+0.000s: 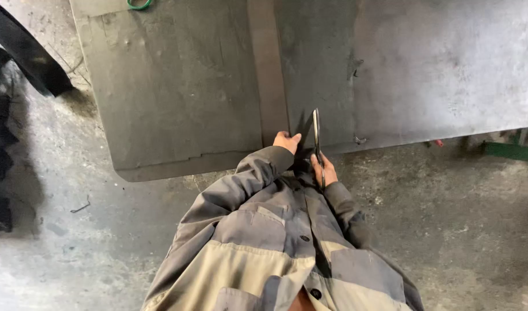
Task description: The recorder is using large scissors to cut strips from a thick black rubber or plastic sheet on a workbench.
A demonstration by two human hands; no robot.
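My right hand (325, 171) was closed around the lower end of a thin, dark flat blade (316, 133), which stood on edge and ran straight away from my fingers out over the near edge of the big grey metal sheet (177, 98). I could not tell what kind of tool it was, since only its narrow edge showed. Its far tip pointed up the sheet, and a dark shadow lay just to the left of it.

My left hand (286, 141) sat just beside the right one, a little further out, fingers curled narrow with the thumb stretched toward the blade. It rested at the bottom end of a flat metal strip (268, 69) that ran from my fingertips away across the sheet. Whether I was pinching that strip or only pressing on it, I could not tell.

Both sleeves of my grey and tan work jacket (258, 247) reached forward from below the hands, buttons running down the front.

Beyond the fingers, the sheet spread wide to both sides, its near edge rounded at the left corner. Under and around it lay a rough concrete floor (477, 230). Far out past my left hand, at the sheet's far edge, lay a small green ring (139, 4). Well off to the left were dark black pieces (22, 52), and well off to the right, under the sheet's edge, a green frame (511, 151).
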